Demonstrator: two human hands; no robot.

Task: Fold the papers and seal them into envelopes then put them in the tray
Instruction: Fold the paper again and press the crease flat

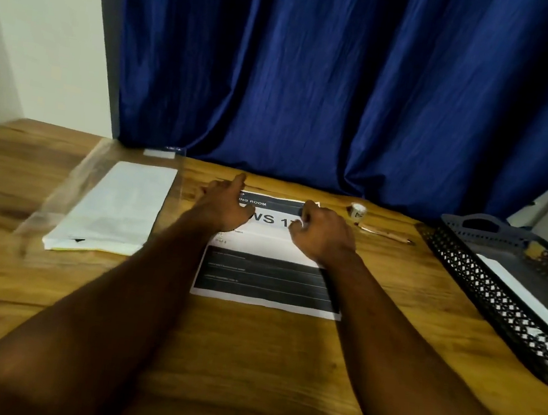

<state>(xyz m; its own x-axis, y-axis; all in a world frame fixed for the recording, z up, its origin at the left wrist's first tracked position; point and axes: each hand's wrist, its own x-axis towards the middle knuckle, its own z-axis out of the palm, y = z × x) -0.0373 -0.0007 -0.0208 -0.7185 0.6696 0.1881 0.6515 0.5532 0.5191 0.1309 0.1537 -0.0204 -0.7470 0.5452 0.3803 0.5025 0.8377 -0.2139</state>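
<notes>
1. Blue pleated curtain (316, 74) hangs behind a brown wood-grain table (247, 359), seen from the head camera on my remote feed.
2. At the table's middle lies a white printed paper sheet with dark bands (264, 275), flat and unfolded as far as I can see.
3. My right hand (324, 234) curls over the sheet's far right corner and appears to pinch it; that corner looks slightly lifted.
4. My left hand (220, 207) sits on the far left corner, forefinger stretched out, other fingers bent; I cannot tell whether it pinches the paper.
5. To the left, well apart from the sheet, a stack of white paper envelopes (117, 205) rests partly in a clear plastic sleeve (72, 182).
6. On the right, a black perforated plastic tray (483, 288) holds one white envelope (524, 296), so I judge at least one letter done.
7. A small white roll (358, 211) and a tan wooden pen (385, 233) lie between sheet and tray.
8. I judge this sheet at its first fold; folding, stuffing, sealing and traying remain.
</notes>
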